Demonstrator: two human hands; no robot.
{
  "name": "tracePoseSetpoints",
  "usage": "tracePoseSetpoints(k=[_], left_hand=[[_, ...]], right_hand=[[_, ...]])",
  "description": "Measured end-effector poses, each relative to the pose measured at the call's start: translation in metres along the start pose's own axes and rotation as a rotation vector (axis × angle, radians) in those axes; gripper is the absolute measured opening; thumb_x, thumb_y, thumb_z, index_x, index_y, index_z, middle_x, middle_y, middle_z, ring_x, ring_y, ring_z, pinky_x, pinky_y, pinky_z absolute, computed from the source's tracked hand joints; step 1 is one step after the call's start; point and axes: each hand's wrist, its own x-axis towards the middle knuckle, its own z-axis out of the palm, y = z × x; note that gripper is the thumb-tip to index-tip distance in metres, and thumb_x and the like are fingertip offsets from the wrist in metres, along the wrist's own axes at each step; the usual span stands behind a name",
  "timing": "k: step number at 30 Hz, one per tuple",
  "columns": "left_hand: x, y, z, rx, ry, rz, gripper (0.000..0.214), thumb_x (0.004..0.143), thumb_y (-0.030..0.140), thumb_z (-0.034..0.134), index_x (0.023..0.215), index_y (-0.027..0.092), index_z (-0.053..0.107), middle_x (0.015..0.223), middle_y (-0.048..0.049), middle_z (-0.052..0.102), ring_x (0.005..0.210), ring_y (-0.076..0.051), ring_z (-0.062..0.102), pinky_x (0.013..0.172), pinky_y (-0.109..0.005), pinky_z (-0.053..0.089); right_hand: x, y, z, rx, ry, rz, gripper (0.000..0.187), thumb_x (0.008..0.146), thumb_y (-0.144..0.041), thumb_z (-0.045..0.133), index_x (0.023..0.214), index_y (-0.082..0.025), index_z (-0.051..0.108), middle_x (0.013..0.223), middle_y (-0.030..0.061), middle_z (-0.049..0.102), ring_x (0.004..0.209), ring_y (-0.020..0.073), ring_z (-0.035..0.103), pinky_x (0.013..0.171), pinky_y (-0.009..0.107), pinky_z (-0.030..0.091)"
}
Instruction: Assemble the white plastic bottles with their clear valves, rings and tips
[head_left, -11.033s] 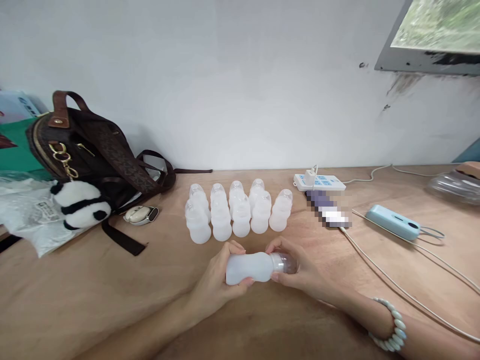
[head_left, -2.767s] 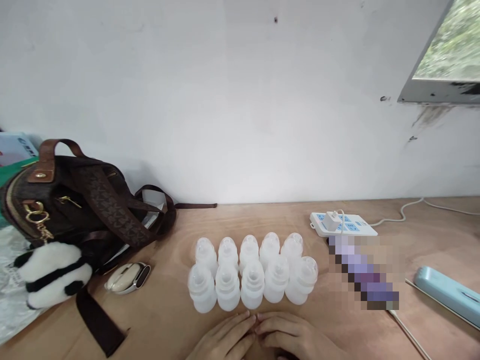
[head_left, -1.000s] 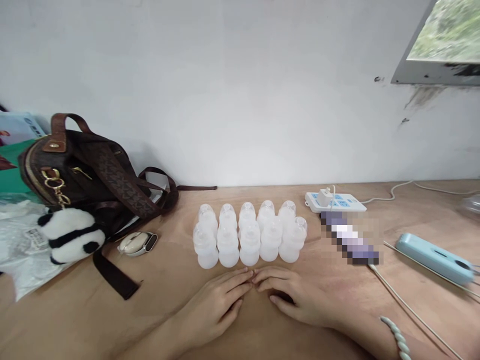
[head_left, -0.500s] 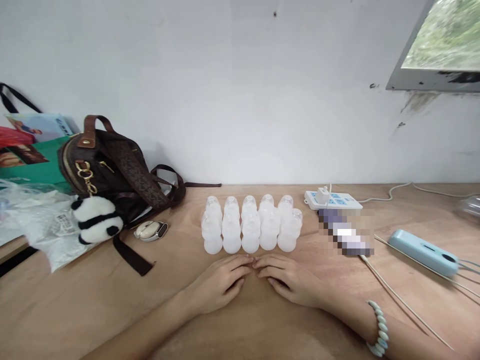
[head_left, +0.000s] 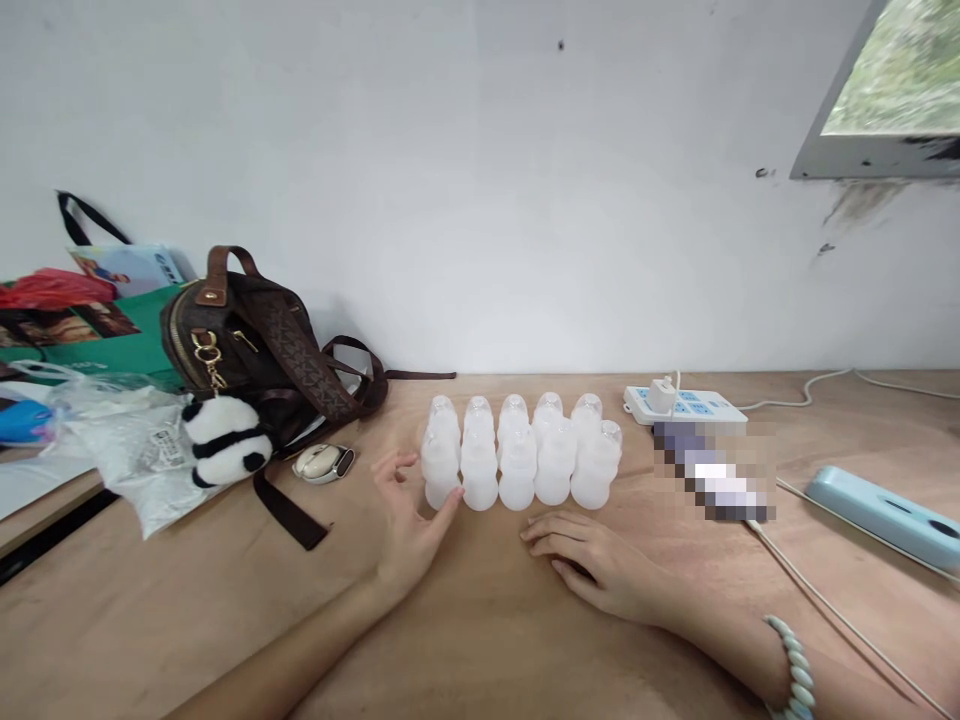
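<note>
Several small frosted white bottles with clear domed caps stand upright in two close rows on the wooden table. My left hand (head_left: 411, 515) is open at the left end, fingers and thumb spread on either side of the front left bottle (head_left: 442, 468); I cannot tell whether it touches. In front of the row's right half, my right hand (head_left: 581, 555) lies on the table with fingers loosely stretched, holding nothing. Its fingertips are nearest the front middle bottle (head_left: 517, 470). A pale bead bracelet (head_left: 796, 670) circles the right wrist.
On the left are a brown backpack (head_left: 259, 345) with a panda plush (head_left: 225, 440), a plastic bag (head_left: 135, 450) and a computer mouse (head_left: 315, 463). To the right lie a power strip (head_left: 705, 405), a blurred-out object (head_left: 709, 470), a cable and a light-blue device (head_left: 885, 510).
My left hand has moved left and forward, away from my right hand, and opened beside the front left bottle. The right hand stays on the table. The view has shifted slightly left.
</note>
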Motion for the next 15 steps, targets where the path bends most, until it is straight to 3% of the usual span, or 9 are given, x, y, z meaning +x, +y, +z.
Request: tracePoseSetpoints(k=[5, 10, 12, 15], left_hand=[[0.006, -0.01, 0.009, -0.024, -0.086, -0.218, 0.059, 0.079, 0.045, 0.075, 0.122, 0.022, 0.041, 0.109, -0.0057, 0.052, 0.094, -0.025, 0.058, 0.079, -0.041, 0.051], [0.007, -0.008, 0.006, -0.075, -0.09, -0.259, 0.045, 0.082, 0.04, 0.072, 0.115, 0.023, 0.045, 0.108, -0.005, 0.055, 0.096, -0.024, 0.06, 0.08, -0.04, 0.051], [0.007, -0.004, 0.002, -0.095, -0.055, -0.229, 0.042, 0.085, 0.034, 0.069, 0.117, 0.024, 0.044, 0.11, -0.0066, 0.052, 0.101, -0.026, 0.058, 0.086, -0.043, 0.051], [0.003, 0.008, -0.006, -0.182, -0.096, 0.022, 0.048, 0.086, 0.024, 0.066, 0.126, 0.025, 0.041, 0.115, -0.0093, 0.051, 0.108, -0.028, 0.057, 0.09, -0.046, 0.051]], right_hand=[[0.001, -0.002, -0.002, -0.003, -0.008, 0.001, 0.032, 0.089, -0.002, 0.045, 0.111, -0.017, 0.063, 0.123, 0.0107, 0.069, 0.118, 0.0199, 0.062, 0.101, 0.035, 0.052], [0.001, -0.001, -0.001, -0.046, -0.008, -0.015, 0.032, 0.089, -0.002, 0.045, 0.111, -0.016, 0.063, 0.123, 0.012, 0.069, 0.119, 0.0211, 0.062, 0.102, 0.037, 0.052], [0.001, -0.001, -0.001, -0.069, -0.001, -0.034, 0.031, 0.09, -0.003, 0.044, 0.111, -0.016, 0.063, 0.123, 0.013, 0.069, 0.119, 0.0214, 0.062, 0.101, 0.037, 0.052], [0.0, -0.002, -0.001, -0.105, 0.028, -0.049, 0.028, 0.093, -0.006, 0.043, 0.109, -0.017, 0.062, 0.114, 0.0123, 0.071, 0.112, 0.022, 0.065, 0.096, 0.037, 0.055]])
